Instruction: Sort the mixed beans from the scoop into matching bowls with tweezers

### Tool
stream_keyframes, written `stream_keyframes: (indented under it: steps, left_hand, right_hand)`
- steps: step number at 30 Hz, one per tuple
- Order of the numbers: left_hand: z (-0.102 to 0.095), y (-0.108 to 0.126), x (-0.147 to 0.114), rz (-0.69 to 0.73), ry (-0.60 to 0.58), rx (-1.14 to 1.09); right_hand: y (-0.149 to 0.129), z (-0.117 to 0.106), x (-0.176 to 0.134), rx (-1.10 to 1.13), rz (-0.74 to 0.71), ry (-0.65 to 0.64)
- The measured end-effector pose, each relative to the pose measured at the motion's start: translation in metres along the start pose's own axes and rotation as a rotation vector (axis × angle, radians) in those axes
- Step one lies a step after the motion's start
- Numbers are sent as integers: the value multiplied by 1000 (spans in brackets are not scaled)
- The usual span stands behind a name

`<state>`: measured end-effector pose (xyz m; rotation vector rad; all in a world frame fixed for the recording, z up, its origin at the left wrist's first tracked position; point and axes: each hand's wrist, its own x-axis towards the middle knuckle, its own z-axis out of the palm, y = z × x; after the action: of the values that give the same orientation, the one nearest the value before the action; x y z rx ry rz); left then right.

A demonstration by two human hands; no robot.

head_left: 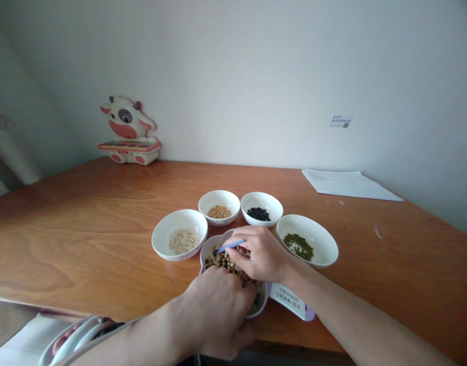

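A lilac-rimmed bowl (201, 257) with a labelled handle (288, 300) stands near the table's front edge, holding mixed beans and seeds (222, 260). My right hand (261, 254) is over its right side, closed around slim purple tweezers (231, 246) that point left toward the mix. My left hand (218, 310) reaches over the near rim with fingers curled down into the bowl. Its fingertips are hidden, so what they pinch, if anything, does not show.
Around the far side sit white bowls with pale flat seeds (160, 236), yellow kernels (206, 201), black beans (271, 202) and green beans (324, 246). A cow toy keyboard (130, 132) stands back left. Papers (351, 184) lie back right against the wall.
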<state>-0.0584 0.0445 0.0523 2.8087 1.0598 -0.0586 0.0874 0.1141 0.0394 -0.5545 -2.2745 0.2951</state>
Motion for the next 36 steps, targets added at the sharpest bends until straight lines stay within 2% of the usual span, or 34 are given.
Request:
stream_keyframes:
  steps: [12,24,30,36]
  left_hand:
    - [0,1,1,-9,-35,-12]
    - [3,0,0,-14,6,-11]
    - [2,1,0,-11,-17,-13]
    - [4,0,0,-13,-15,-2]
  right_hand:
    - [-3,-4,1,-7,37,56]
    - [-1,-5,0,-32,52,63]
    - [3,-19,1,-216,70,141]
    - [9,-38,3,-437,176,299]
